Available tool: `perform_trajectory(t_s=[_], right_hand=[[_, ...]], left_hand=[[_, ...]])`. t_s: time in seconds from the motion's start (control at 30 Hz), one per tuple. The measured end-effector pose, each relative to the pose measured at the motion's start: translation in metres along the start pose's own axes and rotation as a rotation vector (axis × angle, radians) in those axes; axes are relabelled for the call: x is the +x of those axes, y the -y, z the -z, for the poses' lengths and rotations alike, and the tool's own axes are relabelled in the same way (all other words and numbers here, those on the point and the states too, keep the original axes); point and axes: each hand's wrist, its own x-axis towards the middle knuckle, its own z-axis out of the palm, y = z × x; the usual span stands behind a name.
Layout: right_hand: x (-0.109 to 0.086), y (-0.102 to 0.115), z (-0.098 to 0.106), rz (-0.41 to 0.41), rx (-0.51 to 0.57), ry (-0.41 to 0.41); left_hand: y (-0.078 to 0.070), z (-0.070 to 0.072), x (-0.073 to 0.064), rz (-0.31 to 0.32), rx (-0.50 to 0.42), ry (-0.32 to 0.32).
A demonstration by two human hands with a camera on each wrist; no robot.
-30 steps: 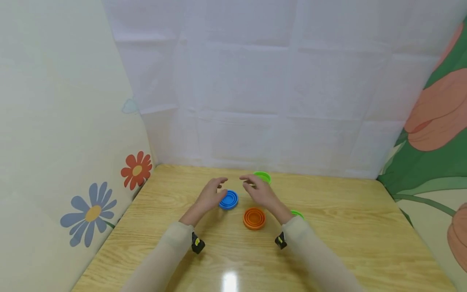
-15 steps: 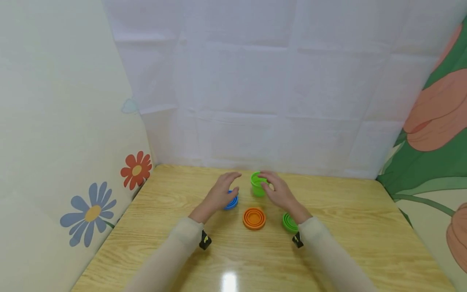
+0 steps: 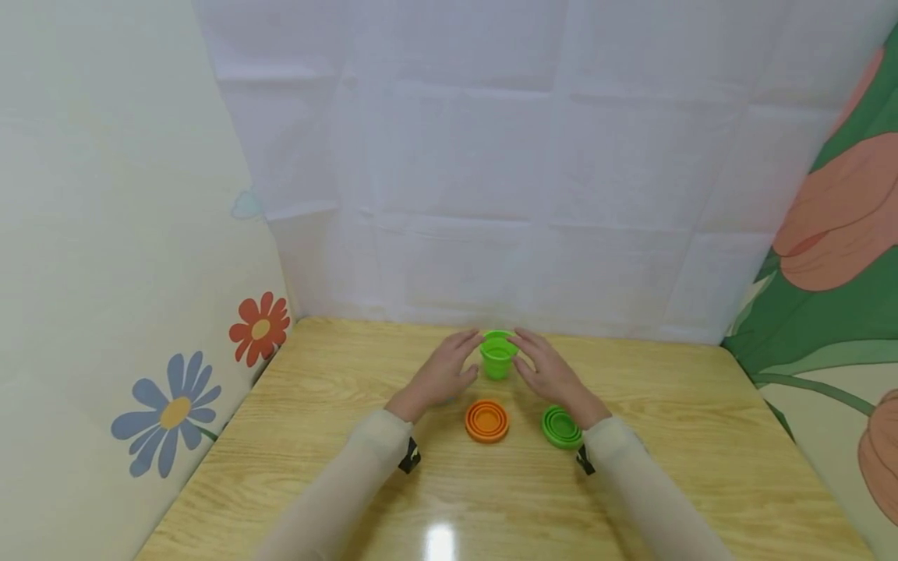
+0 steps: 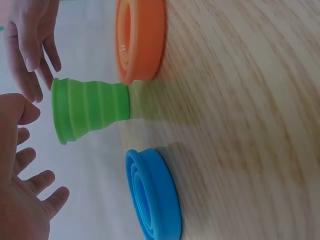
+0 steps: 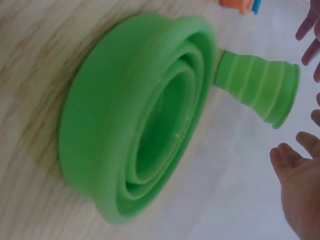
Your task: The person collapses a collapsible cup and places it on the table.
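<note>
A light green collapsible cup point(image 3: 498, 360) stands upright and extended at the back of the table. On its left is my left hand point(image 3: 442, 372), fingers relaxed and slightly bent. My right hand point(image 3: 554, 374) is on the cup's other side, fingers likewise loose. In the wrist views both hands look apart from the cup and hold nothing. Closer to me lies an orange collapsible cup point(image 3: 487, 421), folded flat, and right of it a folded green collapsible cup point(image 3: 561, 427). A folded blue collapsible cup point(image 4: 154, 195) shows in the left wrist view; my left hand hides it almost wholly in the head view.
The wooden table point(image 3: 449, 483) ends at a white cloth backdrop point(image 3: 449, 195) right behind the extended cup. Flower-patterned panels point(image 3: 168, 413) stand along the table's sides. Each wrist carries a small black camera point(image 3: 410, 456).
Both hands have moved to the right, so the extended green cup now lies between them. The folded green cup has come into view, while the blue one became covered by the left hand.
</note>
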Motion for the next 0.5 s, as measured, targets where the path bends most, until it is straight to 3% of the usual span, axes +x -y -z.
perform_trajectory(t_s=[0.17,0.5], right_hand=[[0.001,-0.003,-0.003,-0.005,-0.058,0.076],[0.006,-0.009,-0.012,-0.007,-0.088,0.141]], left_hand=[[-0.003,-0.005,0.005,-0.006,0.036,0.039],[-0.005,-0.012,0.014,-0.018,0.061,0.091]])
